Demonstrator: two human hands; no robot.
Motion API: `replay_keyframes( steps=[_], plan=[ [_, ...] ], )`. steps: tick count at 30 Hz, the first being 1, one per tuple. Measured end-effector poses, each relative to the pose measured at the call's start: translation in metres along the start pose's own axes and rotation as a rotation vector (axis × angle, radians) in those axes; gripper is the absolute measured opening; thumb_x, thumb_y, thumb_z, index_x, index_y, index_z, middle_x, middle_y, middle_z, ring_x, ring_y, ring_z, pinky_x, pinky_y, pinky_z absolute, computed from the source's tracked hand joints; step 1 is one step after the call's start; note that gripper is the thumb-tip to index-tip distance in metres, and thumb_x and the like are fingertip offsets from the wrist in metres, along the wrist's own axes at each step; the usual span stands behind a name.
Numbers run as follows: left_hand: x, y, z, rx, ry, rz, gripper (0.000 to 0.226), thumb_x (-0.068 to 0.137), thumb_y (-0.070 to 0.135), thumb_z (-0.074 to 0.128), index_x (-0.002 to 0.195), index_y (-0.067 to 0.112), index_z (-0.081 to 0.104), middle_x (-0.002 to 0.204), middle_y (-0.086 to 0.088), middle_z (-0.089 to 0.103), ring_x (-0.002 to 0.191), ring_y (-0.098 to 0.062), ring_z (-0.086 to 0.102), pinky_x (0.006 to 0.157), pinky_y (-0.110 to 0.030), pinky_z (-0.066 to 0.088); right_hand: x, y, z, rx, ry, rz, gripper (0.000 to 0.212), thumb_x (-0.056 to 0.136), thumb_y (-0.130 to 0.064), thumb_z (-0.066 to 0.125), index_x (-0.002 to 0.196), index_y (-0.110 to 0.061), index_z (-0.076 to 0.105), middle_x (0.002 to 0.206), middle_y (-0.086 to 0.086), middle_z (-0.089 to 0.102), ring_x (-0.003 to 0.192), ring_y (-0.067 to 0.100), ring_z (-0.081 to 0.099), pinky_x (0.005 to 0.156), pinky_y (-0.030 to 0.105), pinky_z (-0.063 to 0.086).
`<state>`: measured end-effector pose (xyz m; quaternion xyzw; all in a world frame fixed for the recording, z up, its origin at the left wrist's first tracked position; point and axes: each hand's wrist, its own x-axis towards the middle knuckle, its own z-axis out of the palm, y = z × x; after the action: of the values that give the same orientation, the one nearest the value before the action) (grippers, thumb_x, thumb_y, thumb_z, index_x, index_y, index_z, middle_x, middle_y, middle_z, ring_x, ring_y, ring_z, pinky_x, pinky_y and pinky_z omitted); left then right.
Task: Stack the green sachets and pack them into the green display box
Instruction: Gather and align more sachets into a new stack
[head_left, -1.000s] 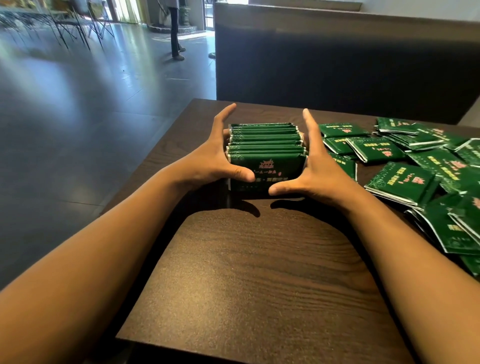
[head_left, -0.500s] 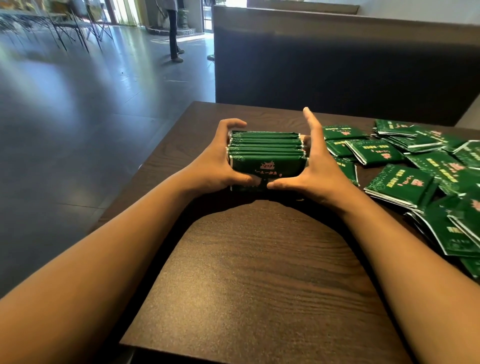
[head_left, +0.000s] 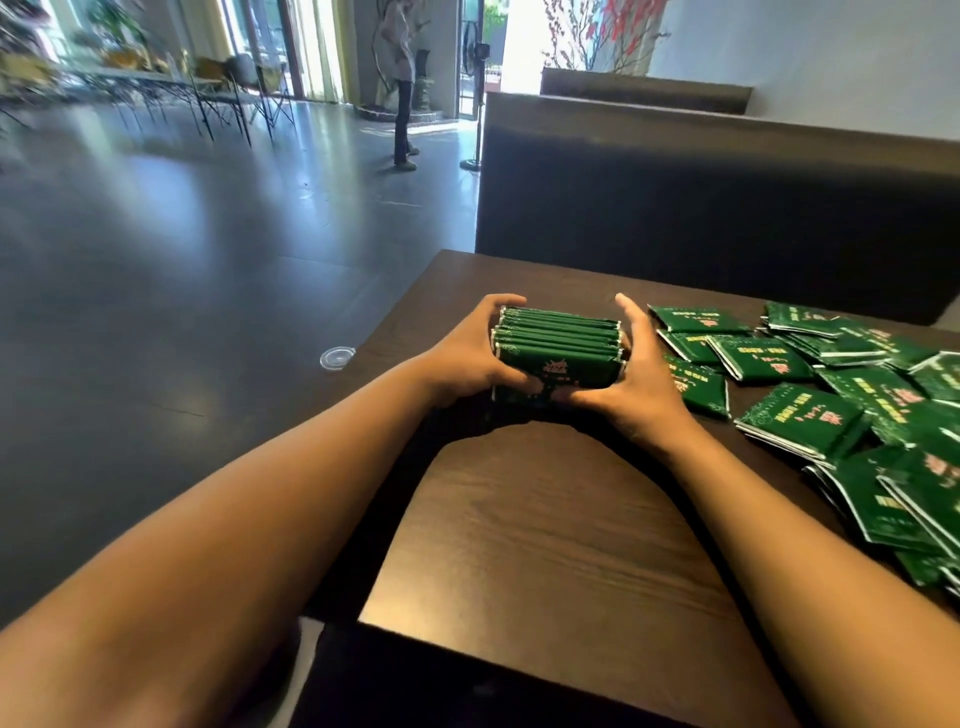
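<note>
At the worktop's (head_left: 545, 519) far left corner: one block of green sachets (head_left: 558, 353), on edge, touching the surface. Left hand (head_left: 467, 358), flat a second ago, now curls round its end; right hand (head_left: 631, 384) grips the other. Block judged squared, ready to lift. Loose sachets (head_left: 810, 395) lie right. Display box: not visible.

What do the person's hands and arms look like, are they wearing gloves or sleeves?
No gloves and no sleeves show. The left hand and the right hand are bare, and both forearms are uncovered all the way to the picture's lower edge. No watch, ring or bracelet is visible on either wrist or on the fingers that show.
</note>
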<state>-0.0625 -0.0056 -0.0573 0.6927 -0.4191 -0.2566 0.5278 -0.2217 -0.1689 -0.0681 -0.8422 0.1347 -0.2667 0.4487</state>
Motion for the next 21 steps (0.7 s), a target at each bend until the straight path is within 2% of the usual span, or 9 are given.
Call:
replay_keyframes(
  steps=[1, 2, 3, 5, 7, 12, 15, 18, 21],
  plan=[
    [-0.004, 0.002, -0.001, -0.008, -0.001, -0.015, 0.101, 0.068, -0.015, 0.086, 0.149, 0.013, 0.034, 0.131, -0.006, 0.060, 0.116, -0.008, 0.063, 0.086, -0.019, 0.057, -0.002, -0.003, 0.001, -0.015, 0.009, 0.005, 0.122, 0.062, 0.004, 0.092, 0.158, -0.011, 0.019, 0.116, -0.028, 0.042, 0.105, -0.030, 0.048, 0.083, -0.005, 0.037],
    [-0.010, 0.003, -0.002, -0.015, 0.001, -0.024, 0.100, 0.067, -0.016, 0.086, 0.148, 0.012, 0.036, 0.131, -0.006, 0.061, 0.114, -0.008, 0.064, 0.085, -0.019, 0.057, -0.005, -0.007, 0.003, -0.028, 0.005, 0.017, 0.123, 0.061, 0.001, 0.093, 0.159, -0.011, 0.019, 0.116, -0.027, 0.045, 0.107, -0.024, 0.052, 0.087, -0.003, 0.038],
    [-0.017, 0.005, -0.005, -0.020, 0.001, -0.030, 0.099, 0.067, -0.016, 0.087, 0.148, 0.012, 0.037, 0.131, -0.007, 0.062, 0.115, -0.009, 0.065, 0.084, -0.020, 0.057, -0.009, -0.011, 0.007, -0.040, -0.009, 0.025, 0.127, 0.059, -0.004, 0.096, 0.159, -0.014, 0.020, 0.118, -0.022, 0.051, 0.114, -0.012, 0.056, 0.096, 0.006, 0.043],
    [-0.034, 0.004, -0.012, -0.029, 0.003, -0.035, 0.098, 0.066, -0.015, 0.087, 0.147, 0.012, 0.040, 0.132, -0.009, 0.063, 0.117, -0.012, 0.065, 0.086, -0.022, 0.058, -0.018, -0.020, 0.016, -0.076, -0.034, 0.017, 0.133, 0.053, -0.018, 0.100, 0.160, -0.022, 0.020, 0.124, -0.011, 0.056, 0.125, 0.012, 0.056, 0.111, 0.034, 0.045],
    [-0.061, 0.003, -0.022, -0.037, 0.028, -0.046, 0.098, 0.066, -0.015, 0.087, 0.147, 0.014, 0.042, 0.132, -0.009, 0.063, 0.118, -0.013, 0.065, 0.089, -0.025, 0.059, -0.030, -0.036, 0.027, -0.089, -0.075, -0.009, 0.136, 0.051, -0.026, 0.101, 0.159, -0.026, 0.018, 0.130, -0.006, 0.056, 0.127, 0.015, 0.055, 0.114, 0.044, 0.043],
    [-0.132, 0.005, -0.052, -0.050, 0.125, -0.039, 0.102, 0.063, -0.011, 0.090, 0.148, 0.015, 0.041, 0.136, -0.012, 0.061, 0.120, -0.017, 0.065, 0.094, -0.026, 0.057, -0.049, -0.081, 0.061, -0.059, -0.198, -0.106, 0.137, 0.048, -0.041, 0.097, 0.157, -0.036, 0.016, 0.124, -0.010, 0.058, 0.123, 0.016, 0.059, 0.110, 0.046, 0.046],
    [-0.177, 0.012, -0.077, -0.073, 0.173, -0.032, 0.104, 0.061, -0.007, 0.089, 0.150, 0.014, 0.040, 0.136, -0.013, 0.061, 0.122, -0.020, 0.065, 0.096, -0.029, 0.057, -0.058, -0.113, 0.084, -0.052, -0.269, -0.182, 0.133, 0.056, -0.027, 0.099, 0.158, -0.030, 0.014, 0.129, -0.005, 0.055, 0.121, 0.014, 0.058, 0.109, 0.044, 0.047],
    [-0.246, 0.018, -0.109, -0.079, 0.256, -0.070, 0.098, 0.068, -0.016, 0.084, 0.150, 0.015, 0.040, 0.129, -0.008, 0.063, 0.114, -0.015, 0.069, 0.090, -0.028, 0.057, -0.080, -0.159, 0.124, -0.018, -0.357, -0.287, 0.128, 0.060, -0.031, 0.097, 0.158, -0.027, 0.014, 0.143, -0.002, 0.046, 0.125, 0.015, 0.056, 0.111, 0.040, 0.046],
    [-0.315, 0.017, -0.134, -0.125, 0.347, -0.078, 0.098, 0.063, -0.007, 0.088, 0.145, 0.021, 0.042, 0.130, -0.010, 0.062, 0.115, -0.018, 0.069, 0.091, -0.029, 0.056, -0.102, -0.199, 0.167, 0.036, -0.470, -0.337, 0.126, 0.064, -0.028, 0.096, 0.158, -0.027, 0.013, 0.123, -0.009, 0.058, 0.115, 0.007, 0.063, 0.104, 0.037, 0.052]
  ],
)
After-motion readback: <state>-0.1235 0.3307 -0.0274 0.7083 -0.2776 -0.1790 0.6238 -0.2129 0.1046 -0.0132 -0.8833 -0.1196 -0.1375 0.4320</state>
